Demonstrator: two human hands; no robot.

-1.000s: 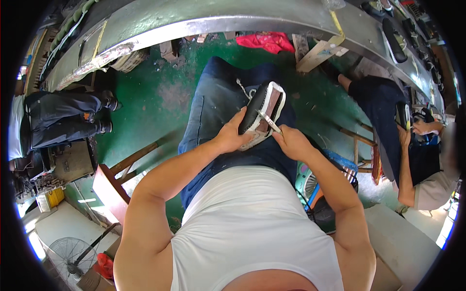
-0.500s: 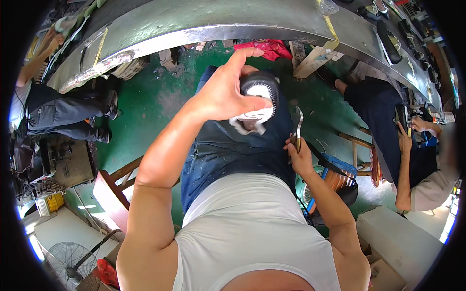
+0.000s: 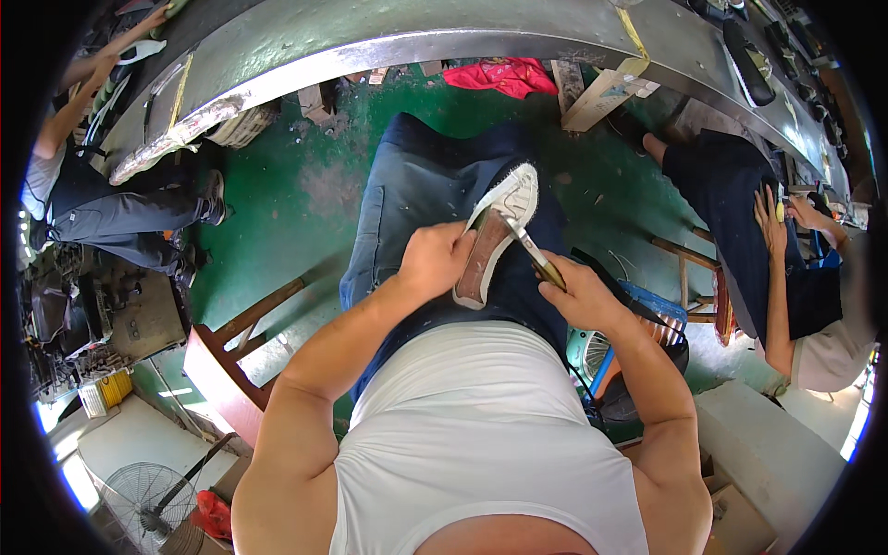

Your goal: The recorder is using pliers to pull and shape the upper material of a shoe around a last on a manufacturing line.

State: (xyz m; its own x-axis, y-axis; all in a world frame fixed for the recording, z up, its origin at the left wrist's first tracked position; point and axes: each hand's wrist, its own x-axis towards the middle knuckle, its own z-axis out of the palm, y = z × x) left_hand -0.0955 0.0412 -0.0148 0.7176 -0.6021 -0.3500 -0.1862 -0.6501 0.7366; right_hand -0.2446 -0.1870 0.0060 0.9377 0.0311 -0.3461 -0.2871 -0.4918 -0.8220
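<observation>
A dark shoe upper [image 3: 485,252] rests across my thighs with its underside up, showing a brown middle and a pale, pleated toe edge. My left hand [image 3: 437,261] is closed on its left side, the thumb lying against the underside. In my right hand [image 3: 581,294] is a pair of metal pliers [image 3: 529,242] with brass-coloured handles. Their head touches the underside near the toe end; the exact bite of the jaws is too small to make out.
A long metal-edged workbench [image 3: 407,46] curves across the far side. Red cloth [image 3: 504,76] lies on the green floor beneath it. People work at left and right, the right one seated. A wooden stool [image 3: 227,365] stands at my left, a fan [image 3: 139,495] behind it.
The shoe upper has come down from above my knees to my lap and turned underside up. My right hand has brought the pliers from beside my thigh onto it.
</observation>
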